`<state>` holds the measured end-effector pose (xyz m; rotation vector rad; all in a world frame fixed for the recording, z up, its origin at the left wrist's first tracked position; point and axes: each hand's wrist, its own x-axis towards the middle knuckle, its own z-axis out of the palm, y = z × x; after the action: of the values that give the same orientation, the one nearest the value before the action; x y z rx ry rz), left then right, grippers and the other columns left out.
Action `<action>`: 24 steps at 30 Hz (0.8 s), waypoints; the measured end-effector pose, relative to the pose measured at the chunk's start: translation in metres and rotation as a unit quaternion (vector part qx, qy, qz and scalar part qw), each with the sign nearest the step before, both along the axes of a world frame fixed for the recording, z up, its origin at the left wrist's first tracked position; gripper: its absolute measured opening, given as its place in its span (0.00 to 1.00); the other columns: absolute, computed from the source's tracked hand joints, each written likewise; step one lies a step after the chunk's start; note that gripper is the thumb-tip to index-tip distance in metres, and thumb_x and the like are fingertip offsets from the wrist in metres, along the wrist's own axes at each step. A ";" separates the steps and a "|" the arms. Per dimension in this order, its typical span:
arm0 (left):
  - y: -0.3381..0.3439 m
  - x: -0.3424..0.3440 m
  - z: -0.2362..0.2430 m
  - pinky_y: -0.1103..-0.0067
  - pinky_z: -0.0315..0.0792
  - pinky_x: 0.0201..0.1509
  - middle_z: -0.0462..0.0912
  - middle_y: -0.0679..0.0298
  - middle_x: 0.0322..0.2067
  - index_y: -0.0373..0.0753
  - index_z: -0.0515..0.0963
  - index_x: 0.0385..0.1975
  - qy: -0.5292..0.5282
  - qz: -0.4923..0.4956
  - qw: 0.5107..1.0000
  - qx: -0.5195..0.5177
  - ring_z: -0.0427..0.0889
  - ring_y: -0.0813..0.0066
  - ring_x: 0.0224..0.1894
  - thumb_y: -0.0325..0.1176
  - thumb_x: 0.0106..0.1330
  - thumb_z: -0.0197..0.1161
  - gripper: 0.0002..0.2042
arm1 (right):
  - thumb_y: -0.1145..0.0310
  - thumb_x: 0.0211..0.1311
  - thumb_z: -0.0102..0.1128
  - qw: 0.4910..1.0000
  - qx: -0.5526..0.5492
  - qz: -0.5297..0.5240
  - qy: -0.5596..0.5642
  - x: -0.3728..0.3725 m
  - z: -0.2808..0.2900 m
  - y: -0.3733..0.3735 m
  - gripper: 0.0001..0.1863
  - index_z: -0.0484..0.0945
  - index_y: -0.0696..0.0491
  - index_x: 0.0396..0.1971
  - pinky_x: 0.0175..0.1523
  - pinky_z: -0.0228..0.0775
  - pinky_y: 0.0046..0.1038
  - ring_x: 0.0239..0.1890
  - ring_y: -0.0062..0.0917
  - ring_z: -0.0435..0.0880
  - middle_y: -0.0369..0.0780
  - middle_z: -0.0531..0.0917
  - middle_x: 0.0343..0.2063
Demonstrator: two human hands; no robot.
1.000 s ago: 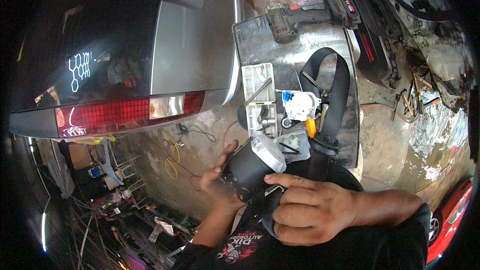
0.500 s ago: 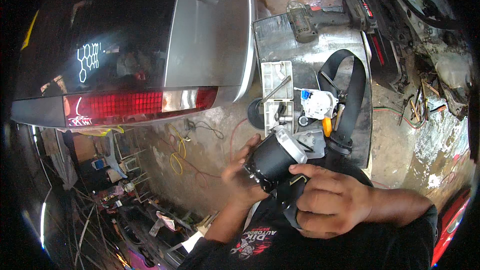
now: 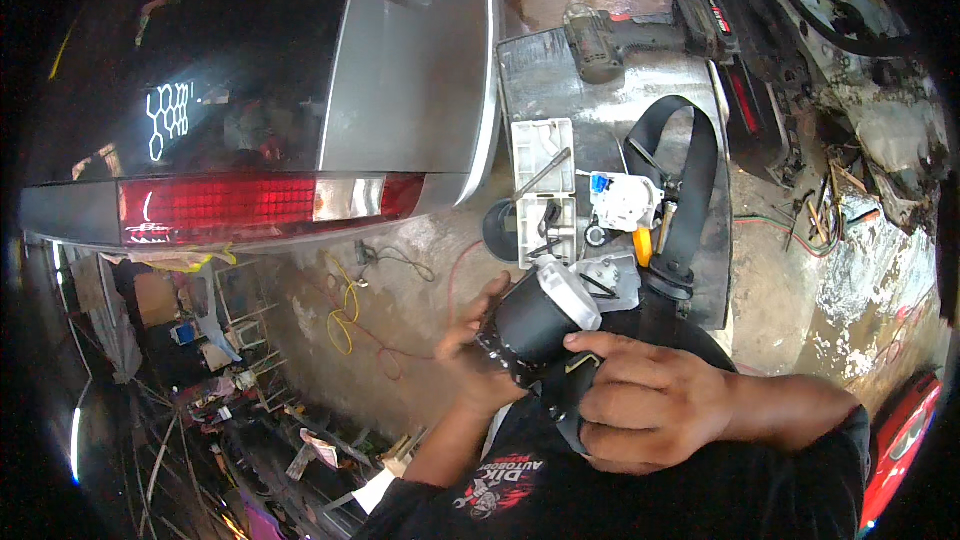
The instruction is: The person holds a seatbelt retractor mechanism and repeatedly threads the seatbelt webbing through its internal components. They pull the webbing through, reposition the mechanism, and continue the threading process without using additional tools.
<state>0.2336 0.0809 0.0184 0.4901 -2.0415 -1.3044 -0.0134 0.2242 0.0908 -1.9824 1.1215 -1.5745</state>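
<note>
Close to my body, my left hand [image 3: 470, 360] supports a seat belt retractor [image 3: 545, 320] from its left side, fingers curled round its metal-edged frame. Black webbing is wound thickly on its spool, and a whitish plastic cover [image 3: 568, 292] caps the far end. My right hand [image 3: 650, 405] closes on the black belt webbing [image 3: 567, 410] beside the spool, its index finger stretched toward the cover. A small bent metal piece shows by that finger. On the bench beyond lie a white plastic mechanism [image 3: 625, 202], a clear plastic cover [image 3: 610, 280] and a looped black belt [image 3: 690, 140].
The metal-topped bench [image 3: 640, 90] carries a cordless power tool [image 3: 640, 37], a white plastic tray [image 3: 543, 175] with a screwdriver-like tool across it, and an orange-yellow piece [image 3: 642, 245]. A grey car with a red tail light [image 3: 220, 210] stands left. Cables [image 3: 347, 320] cross the floor.
The whole view has shifted slightly, moving the bench and car a little left. The retractor is tilted a little differently in my hands, with the same hold on it and the webbing.
</note>
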 end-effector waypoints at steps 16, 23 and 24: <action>0.011 0.004 -0.011 0.46 0.77 0.78 0.70 0.57 0.71 0.50 0.58 0.68 -0.009 0.057 0.998 -0.018 0.75 0.41 0.77 0.34 0.56 0.91 0.48 | 0.71 0.53 0.75 1.000 -0.019 -0.008 -0.004 0.007 -0.003 0.001 0.08 0.81 0.52 0.28 0.72 0.83 0.58 0.34 0.27 0.82 0.37 0.81 0.34; 0.013 0.003 -0.003 0.44 0.79 0.74 0.77 0.42 0.73 0.52 0.67 0.62 0.010 0.084 0.995 0.057 0.79 0.40 0.74 0.32 0.83 0.59 0.14 | 0.70 0.54 0.74 1.000 -0.021 -0.001 -0.012 0.004 -0.003 0.000 0.08 0.81 0.53 0.28 0.72 0.82 0.59 0.34 0.27 0.81 0.37 0.80 0.34; 0.013 0.002 -0.002 0.43 0.79 0.74 0.77 0.43 0.73 0.52 0.67 0.62 0.014 0.081 0.995 0.057 0.79 0.40 0.74 0.32 0.83 0.60 0.14 | 0.70 0.54 0.74 1.000 -0.019 0.001 -0.010 0.004 -0.003 -0.001 0.08 0.81 0.53 0.28 0.72 0.82 0.59 0.34 0.27 0.81 0.37 0.80 0.34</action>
<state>0.2351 0.0936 0.0161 0.6706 -1.8708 -1.3256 -0.0090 0.2237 0.0880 -1.9860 1.0900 -1.6238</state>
